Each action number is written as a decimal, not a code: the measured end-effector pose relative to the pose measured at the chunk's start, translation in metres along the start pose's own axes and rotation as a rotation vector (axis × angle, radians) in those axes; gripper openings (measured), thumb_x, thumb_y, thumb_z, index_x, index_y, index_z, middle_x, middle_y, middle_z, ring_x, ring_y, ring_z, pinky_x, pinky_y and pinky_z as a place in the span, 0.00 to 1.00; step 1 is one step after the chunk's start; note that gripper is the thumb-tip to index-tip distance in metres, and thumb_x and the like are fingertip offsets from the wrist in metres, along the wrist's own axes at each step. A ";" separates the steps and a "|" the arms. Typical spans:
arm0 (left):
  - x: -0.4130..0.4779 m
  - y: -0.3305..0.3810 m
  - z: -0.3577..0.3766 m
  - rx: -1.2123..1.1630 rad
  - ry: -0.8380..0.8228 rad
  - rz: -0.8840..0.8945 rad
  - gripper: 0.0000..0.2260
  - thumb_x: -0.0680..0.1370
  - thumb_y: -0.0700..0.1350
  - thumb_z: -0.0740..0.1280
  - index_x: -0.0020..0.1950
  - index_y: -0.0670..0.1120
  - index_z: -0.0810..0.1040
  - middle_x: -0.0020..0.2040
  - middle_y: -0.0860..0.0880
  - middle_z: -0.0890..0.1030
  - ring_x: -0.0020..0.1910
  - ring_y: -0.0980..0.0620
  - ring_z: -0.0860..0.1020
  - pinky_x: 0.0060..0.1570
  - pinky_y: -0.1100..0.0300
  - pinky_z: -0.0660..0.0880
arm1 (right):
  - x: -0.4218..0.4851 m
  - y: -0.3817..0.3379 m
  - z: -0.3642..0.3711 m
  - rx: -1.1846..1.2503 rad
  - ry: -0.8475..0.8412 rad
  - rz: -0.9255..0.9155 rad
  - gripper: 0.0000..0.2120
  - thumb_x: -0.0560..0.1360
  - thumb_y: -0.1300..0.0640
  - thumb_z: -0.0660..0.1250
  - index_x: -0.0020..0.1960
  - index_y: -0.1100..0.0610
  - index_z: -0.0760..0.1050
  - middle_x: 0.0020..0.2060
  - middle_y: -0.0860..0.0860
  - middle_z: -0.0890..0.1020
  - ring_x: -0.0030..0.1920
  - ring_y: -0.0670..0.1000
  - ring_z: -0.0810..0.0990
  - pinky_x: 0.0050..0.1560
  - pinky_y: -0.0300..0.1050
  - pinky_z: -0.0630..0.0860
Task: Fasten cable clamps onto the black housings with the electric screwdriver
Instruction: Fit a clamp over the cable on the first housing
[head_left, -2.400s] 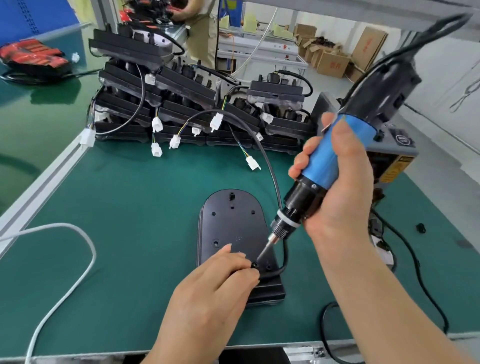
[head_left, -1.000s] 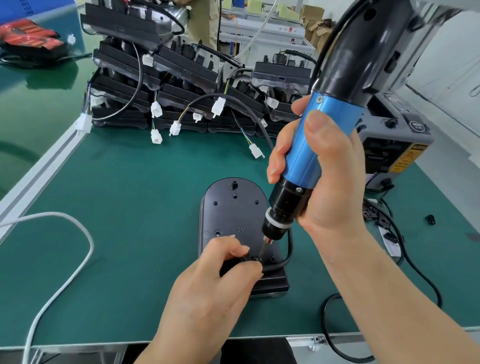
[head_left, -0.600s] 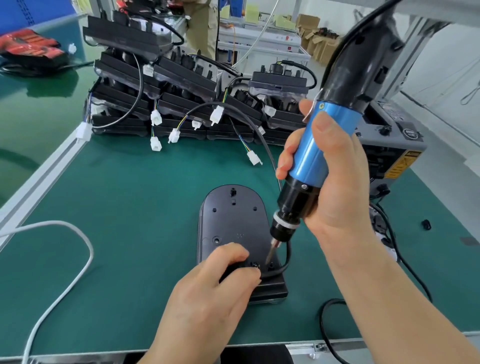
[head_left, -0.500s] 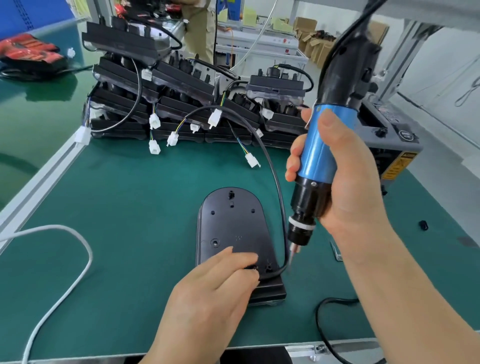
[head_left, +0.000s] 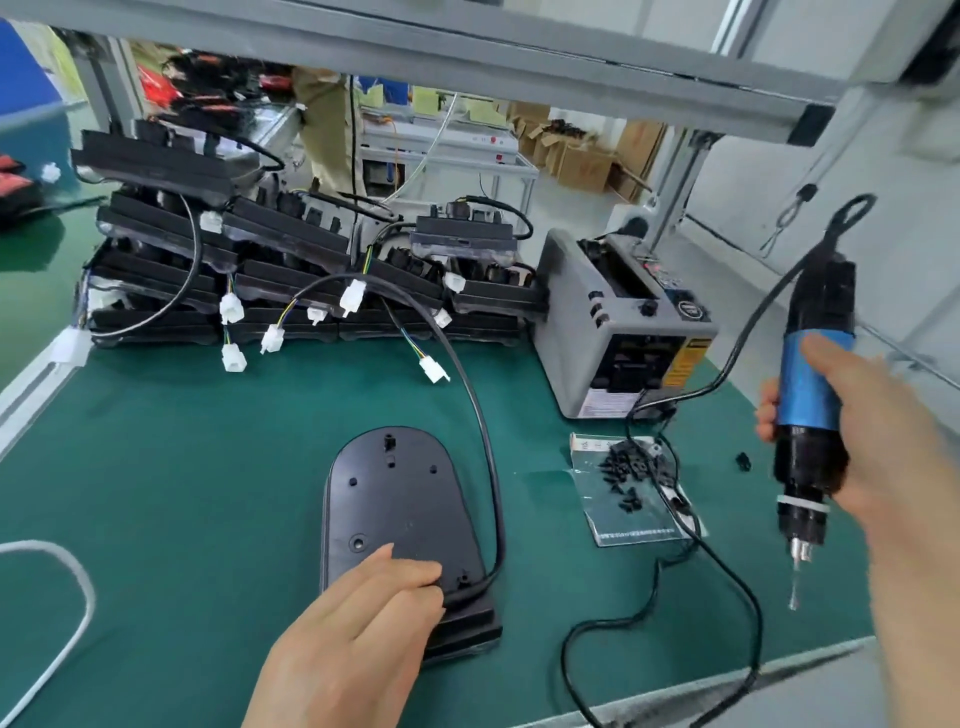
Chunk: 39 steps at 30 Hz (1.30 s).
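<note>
The scene is bright and evenly lit by diffuse light, brightest at the upper right of the frame, where pale walls wash out. Shadows are soft and faint beneath the black housing (head_left: 395, 499) and the left hand (head_left: 358, 644). The green mat (head_left: 182, 467) shows a dull sheen at the left edge. Blur smears the right hand (head_left: 883, 441) and the electric screwdriver (head_left: 810, 415), whose bit looks almost see-through. The grey frame bar (head_left: 467, 57) along the top bows with wide-angle distortion, and the background behind it is soft.

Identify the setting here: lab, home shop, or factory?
Most likely a factory assembly station: a stack of identical black housings with wired connectors at the back of the green bench mat, a corded electric screwdriver in the right hand, and cartons behind.
</note>
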<state>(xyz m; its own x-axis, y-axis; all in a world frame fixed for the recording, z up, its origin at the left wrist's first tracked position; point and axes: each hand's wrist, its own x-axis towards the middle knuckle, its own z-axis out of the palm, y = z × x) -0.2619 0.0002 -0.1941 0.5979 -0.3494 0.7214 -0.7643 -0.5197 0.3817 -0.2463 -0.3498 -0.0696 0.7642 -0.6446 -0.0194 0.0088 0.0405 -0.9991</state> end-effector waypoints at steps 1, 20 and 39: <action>0.000 0.000 0.001 -0.006 0.007 0.004 0.04 0.74 0.45 0.63 0.46 0.54 0.73 0.51 0.61 0.77 0.54 0.59 0.76 0.56 0.67 0.72 | 0.007 0.006 -0.007 -0.063 0.035 0.026 0.13 0.76 0.48 0.66 0.51 0.57 0.71 0.30 0.53 0.80 0.24 0.48 0.79 0.25 0.40 0.77; -0.004 0.003 -0.004 0.063 -0.051 -0.027 0.07 0.67 0.34 0.75 0.40 0.44 0.83 0.46 0.54 0.83 0.50 0.56 0.77 0.61 0.60 0.72 | 0.074 0.085 0.005 -1.293 0.015 0.218 0.34 0.76 0.41 0.63 0.68 0.67 0.62 0.54 0.64 0.76 0.50 0.62 0.77 0.49 0.51 0.72; -0.006 0.000 -0.008 0.026 0.028 0.002 0.11 0.75 0.45 0.63 0.39 0.44 0.83 0.45 0.53 0.83 0.49 0.57 0.77 0.60 0.62 0.72 | 0.067 0.094 0.010 -1.643 0.053 0.125 0.30 0.77 0.35 0.56 0.69 0.55 0.58 0.58 0.56 0.78 0.49 0.57 0.75 0.44 0.48 0.68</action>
<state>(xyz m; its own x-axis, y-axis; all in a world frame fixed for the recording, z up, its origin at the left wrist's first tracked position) -0.2679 0.0082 -0.1942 0.5889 -0.3289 0.7383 -0.7589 -0.5393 0.3650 -0.1878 -0.3815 -0.1641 0.6859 -0.7249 -0.0641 -0.7238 -0.6887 0.0424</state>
